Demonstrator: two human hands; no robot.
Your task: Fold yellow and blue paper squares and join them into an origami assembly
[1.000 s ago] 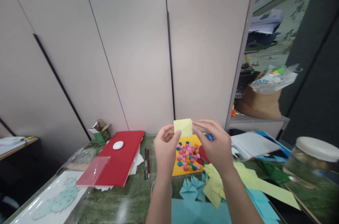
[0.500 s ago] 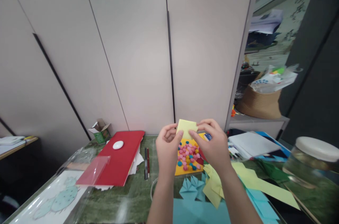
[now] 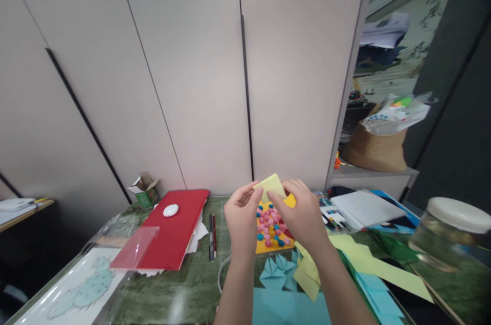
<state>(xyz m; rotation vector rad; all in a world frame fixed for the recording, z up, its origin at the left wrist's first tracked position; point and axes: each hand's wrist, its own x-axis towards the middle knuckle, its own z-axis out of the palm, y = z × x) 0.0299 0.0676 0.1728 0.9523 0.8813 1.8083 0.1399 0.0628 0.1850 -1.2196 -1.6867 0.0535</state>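
Note:
Both my hands hold up a small folded square of yellow paper (image 3: pixel 271 185) above the table. My left hand (image 3: pixel 242 215) pinches its left edge between thumb and fingers. On the other side, my right hand (image 3: pixel 301 211) has its thumb pressed on the paper's front and its fingers behind. Below and beyond the hands, pink, blue and yellow small round pieces (image 3: pixel 270 223) lie on a yellow sheet (image 3: pixel 264 250). Folded blue paper shapes (image 3: pixel 274 274) and folded yellow paper pieces (image 3: pixel 308 275) sit nearer me, behind a flat blue sheet (image 3: pixel 289 307).
A red folder (image 3: pixel 169 233) with a white mouse (image 3: pixel 171 210) lies left, beside two pencils (image 3: pixel 213 237). A small green box (image 3: pixel 146 193) stands behind it. At right are yellow paper strips (image 3: pixel 383 268), white sheets (image 3: pixel 368 208) and a lidded jar (image 3: pixel 441 238). Cabinet doors (image 3: pixel 192 59) rise behind.
The yellow square has been turned counter-clockwise, so its right corner now points up. My right hand has shifted slightly left and in toward the left hand.

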